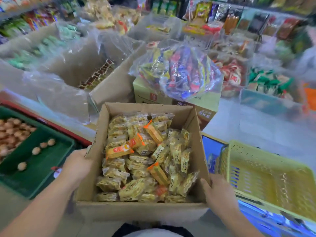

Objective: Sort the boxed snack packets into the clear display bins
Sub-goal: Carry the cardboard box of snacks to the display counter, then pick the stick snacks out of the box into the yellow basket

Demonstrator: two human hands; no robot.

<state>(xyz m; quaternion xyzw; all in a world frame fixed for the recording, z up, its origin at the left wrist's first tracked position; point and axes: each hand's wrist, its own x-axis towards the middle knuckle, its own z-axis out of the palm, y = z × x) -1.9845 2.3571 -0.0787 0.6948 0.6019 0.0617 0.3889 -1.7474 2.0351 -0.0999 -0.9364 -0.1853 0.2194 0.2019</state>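
Cardboard box (140, 211) of snack packets (145, 159), left hand (77, 165) and right hand (218, 194) gripping its opposite side walls

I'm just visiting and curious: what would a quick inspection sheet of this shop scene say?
Surface: pale surface at right, blurred.
Job's things: open cardboard box full of wrapped snack packets; clear bins behind it, partly filled.
Clutter: yellow basket at right, green tray at left, bag of sweets on a carton.
Hands: left hand and right hand each grip a side wall of the box.
Cables: nothing seen.
Surroundings: blurred shelves of packaged goods.
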